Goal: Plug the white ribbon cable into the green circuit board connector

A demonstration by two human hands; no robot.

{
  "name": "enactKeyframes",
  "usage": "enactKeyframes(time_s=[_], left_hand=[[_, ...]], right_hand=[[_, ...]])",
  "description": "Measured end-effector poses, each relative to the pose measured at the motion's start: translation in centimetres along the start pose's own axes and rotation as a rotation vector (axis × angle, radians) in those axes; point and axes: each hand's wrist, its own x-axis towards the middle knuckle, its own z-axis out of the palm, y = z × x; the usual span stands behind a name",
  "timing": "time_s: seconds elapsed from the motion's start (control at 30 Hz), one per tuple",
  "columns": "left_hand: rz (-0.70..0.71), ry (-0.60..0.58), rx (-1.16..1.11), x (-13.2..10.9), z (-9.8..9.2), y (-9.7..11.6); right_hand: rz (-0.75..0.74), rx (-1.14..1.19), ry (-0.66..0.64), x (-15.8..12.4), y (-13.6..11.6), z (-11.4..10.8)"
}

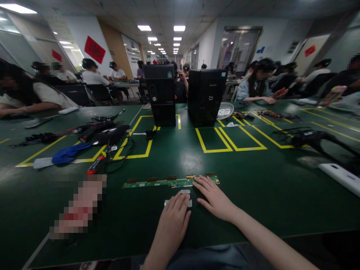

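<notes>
A long, narrow green circuit board [157, 183] with brown tabs along its far edge lies crosswise on the green table. My right hand [215, 198] lies palm down, fingers spread, its fingertips touching the right part of the board. Nearer to me, my left hand [176, 212] rests flat over small silvery pieces [185, 192], which show past its fingertips and at its sides. What lies under the left palm is hidden.
Two black computer towers [163, 97] [208, 97] stand behind yellow tape outlines. Left are a blue glove [69, 153], a red-handled tool [96, 165], cables and a blurred-out patch. A white device [340, 178] lies right. People sit around.
</notes>
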Motion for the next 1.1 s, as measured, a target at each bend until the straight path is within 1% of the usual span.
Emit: enactKeyframes(time_s=[0.13, 0.37, 0.53, 0.9, 1.1], left_hand=[[-0.009, -0.019, -0.004, -0.2, 0.1, -0.2], [0.034, 0.013, -0.024, 0.1, 1.6, 0.8], [0.021, 0.017, -0.006, 0.3, 2.2, 1.1], [0.016, 0.042, -0.007, 0.5, 2.5, 0.9], [0.005, 0.037, -0.014, 0.5, 2.3, 0.9]], right_hand=[[0.022, -0.003, 0.003, -0.1, 0.1, 0.1], [0.019, -0.007, 0.009, 0.0, 0.1, 0.3], [0.024, -0.023, -0.002, 0.0, 0.1, 0.3], [-0.001, -0.01, 0.041, -0.1, 0.2, 0.4], [0.007, -0.01, 0.031, -0.1, 0.1, 0.3]])
